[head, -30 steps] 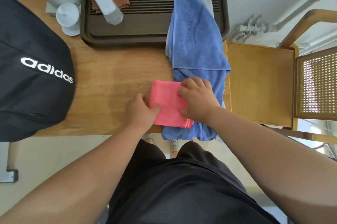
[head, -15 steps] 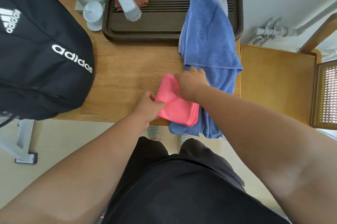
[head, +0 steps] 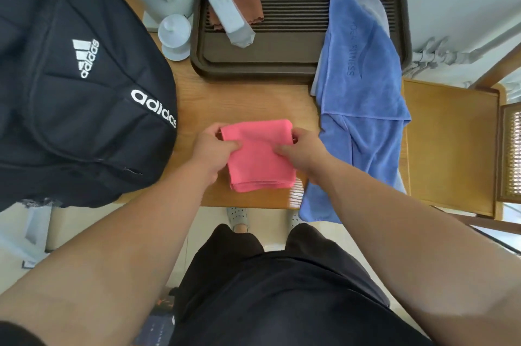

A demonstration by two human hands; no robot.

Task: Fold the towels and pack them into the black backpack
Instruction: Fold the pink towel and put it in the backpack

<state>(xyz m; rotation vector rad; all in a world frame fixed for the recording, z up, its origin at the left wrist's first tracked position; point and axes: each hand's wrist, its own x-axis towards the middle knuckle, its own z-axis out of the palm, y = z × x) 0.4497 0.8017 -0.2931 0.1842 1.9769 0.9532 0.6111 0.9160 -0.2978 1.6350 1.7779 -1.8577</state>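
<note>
Backpack sits on the worktop, at 9 o'clock from the folded pink towel. Left hand pinches the towel's left edge and right hand pinches its right edge. Blue towel lies at 3 o'clock, draped from the tray over the worktop's near edge.

Single head-worn view, steeply downward, close over the table.

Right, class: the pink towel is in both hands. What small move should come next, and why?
Likely carry the pink towel left toward the black backpack: it is already folded, gripped by the left hand and right hand.
</note>
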